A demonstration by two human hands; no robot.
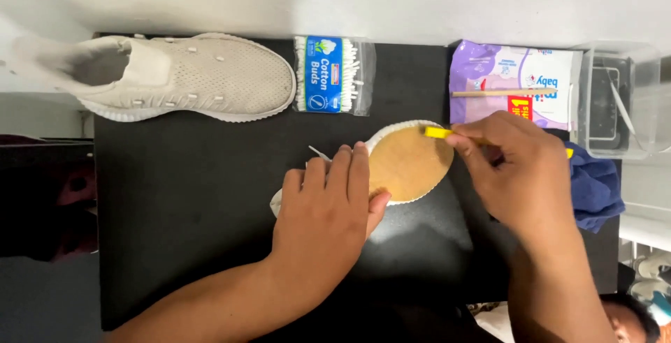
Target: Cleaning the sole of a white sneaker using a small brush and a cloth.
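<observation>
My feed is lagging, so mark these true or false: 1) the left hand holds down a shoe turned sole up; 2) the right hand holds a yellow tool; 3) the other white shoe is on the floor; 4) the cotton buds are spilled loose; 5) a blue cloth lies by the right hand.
1) True: the left hand presses on the sole-up shoe.
2) True: the right hand grips a yellow tool at the sole's edge.
3) False: the second white shoe lies on the black table.
4) False: the cotton buds are in their clear pack.
5) True: the blue cloth lies beside it.

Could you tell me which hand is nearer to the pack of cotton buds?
Left. The left hand lies just below the pack of cotton buds; the right hand is farther right.
</observation>
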